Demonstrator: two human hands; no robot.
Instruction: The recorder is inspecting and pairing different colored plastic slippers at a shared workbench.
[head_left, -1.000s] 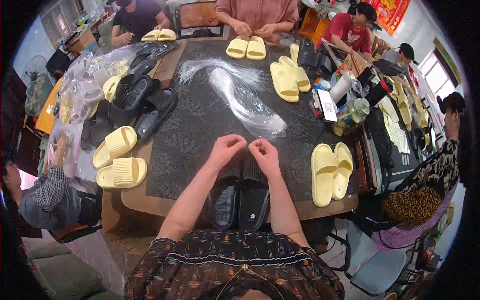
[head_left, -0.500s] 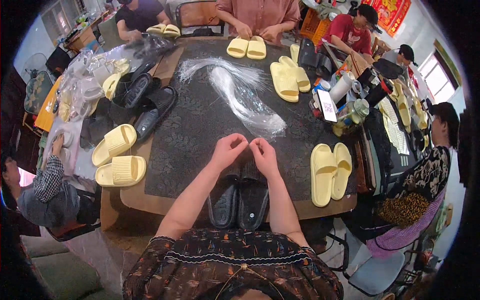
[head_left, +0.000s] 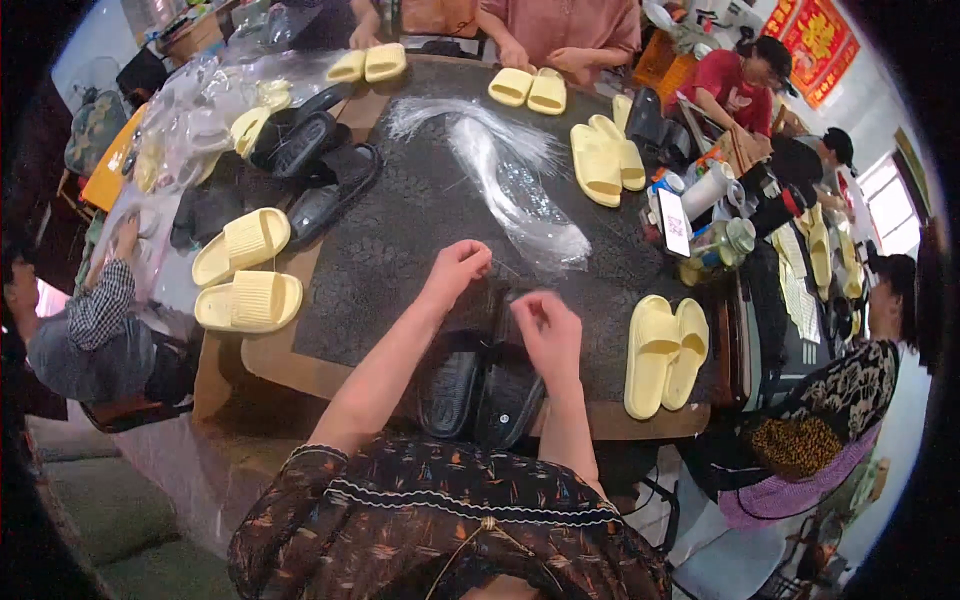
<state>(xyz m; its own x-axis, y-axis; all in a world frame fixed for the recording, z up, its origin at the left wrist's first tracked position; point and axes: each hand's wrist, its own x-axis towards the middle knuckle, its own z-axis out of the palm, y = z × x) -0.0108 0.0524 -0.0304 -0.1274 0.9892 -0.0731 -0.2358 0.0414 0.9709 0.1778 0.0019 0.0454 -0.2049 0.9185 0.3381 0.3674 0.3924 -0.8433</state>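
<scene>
In front of me, a pair of black slippers (head_left: 449,392) lies side by side at the table's near edge. My left hand (head_left: 459,273) is raised beyond them, thumb and fingers pinched; a faint thin strand shows at its fingertips. Lower and to the right, my right hand (head_left: 549,328) hovers over the right black slipper, fingers curled in and closed. Whatever the right fingers hold is hidden. Beyond both hands, a bundle of thin clear strands (head_left: 484,170) lies on the dark tabletop, its near part inside clear plastic.
Yellow slippers (head_left: 248,301) lie at the left edge, another yellow pair (head_left: 655,358) at the right. More yellow slippers (head_left: 597,165) and black slippers (head_left: 333,195) lie farther off. A phone (head_left: 673,222) and a jar (head_left: 722,245) stand at right. Several people work around the table.
My hands, close together before, have come apart. The right hand has dropped nearer the black slippers; the left stays raised. The whole view has shifted slightly.
</scene>
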